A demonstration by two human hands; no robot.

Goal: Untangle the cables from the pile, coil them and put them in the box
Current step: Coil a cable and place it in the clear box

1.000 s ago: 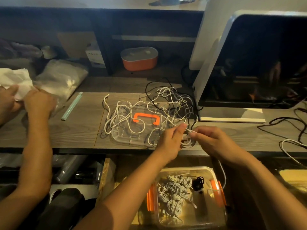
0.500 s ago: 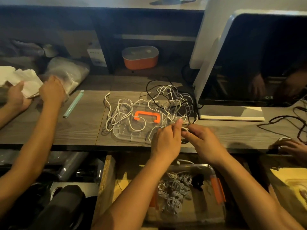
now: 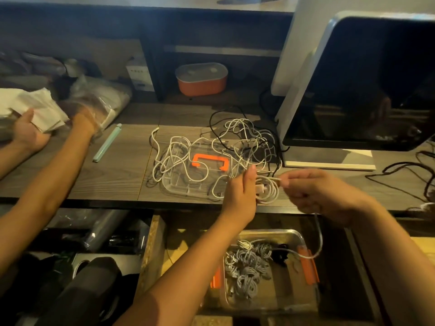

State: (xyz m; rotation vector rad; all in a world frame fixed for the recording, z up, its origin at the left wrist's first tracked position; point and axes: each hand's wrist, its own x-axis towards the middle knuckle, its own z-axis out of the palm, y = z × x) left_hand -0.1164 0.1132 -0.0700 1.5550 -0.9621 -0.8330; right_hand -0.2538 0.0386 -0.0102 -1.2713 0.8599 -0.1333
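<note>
A tangle of white and black cables (image 3: 237,142) lies on the desk over a clear lid with an orange handle (image 3: 210,162). My left hand (image 3: 242,191) holds a small coil of white cable (image 3: 268,191) at the desk's front edge. My right hand (image 3: 315,191) pinches that cable's end near the coil, and the cable's slack hangs from it in a loop toward the box. The clear box with orange clips (image 3: 292,236) sits below the desk and holds several coiled white cables (image 3: 247,269) and a black one.
A large dark monitor (image 3: 367,90) stands at the right, with black cables (image 3: 400,175) beside it. Another person's hands (image 3: 30,135) handle papers and a plastic bag at the left. A pale green stick (image 3: 107,142) lies on the desk. An orange container (image 3: 201,78) sits on the back shelf.
My right hand has drawn away to the right with the cable end, so the hands stand apart. A loop of slack now hangs down to the box. The other person's hands shifted.
</note>
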